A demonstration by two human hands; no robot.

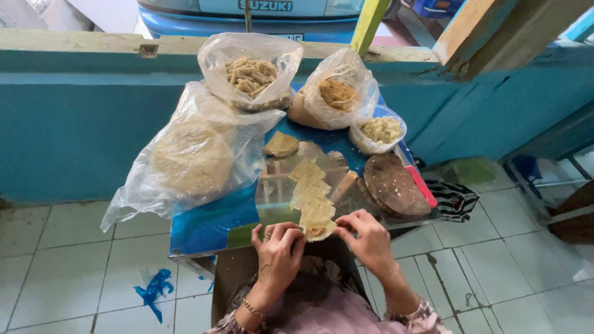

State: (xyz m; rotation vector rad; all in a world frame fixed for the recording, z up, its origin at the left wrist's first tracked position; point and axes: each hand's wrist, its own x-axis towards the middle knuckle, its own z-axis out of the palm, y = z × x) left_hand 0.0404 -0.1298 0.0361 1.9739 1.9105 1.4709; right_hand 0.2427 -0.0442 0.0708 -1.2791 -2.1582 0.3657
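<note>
Stretching across the view, the small blue glossy surface (pixel 210 226) stands on a pale tiled floor (pixel 55 272) against a teal wall (pixel 74 124). On its left side lies the large clear plastic bag of flat round pale wrappers (pixel 192 158). Behind it sit a clear bag of tan rolled sticks (pixel 250 74), a clear bag with a brown crumbly filling (pixel 337 93), and a small clear tub of pale mash (pixel 378 131). A round dark wooden board (pixel 393 184) rests at the right edge. Down the middle runs a row of pale triangular wrapper pieces (pixel 312 192), overlapping one another. The nearest wrapper piece with a spoonful of brown filling (pixel 319 230) lies at the front edge, between both hands. The left hand (pixel 278 244), ringed and braceleted, pinches that piece's left edge with curled fingers; the right hand (pixel 370 238) pinches its right corner likewise.
</note>
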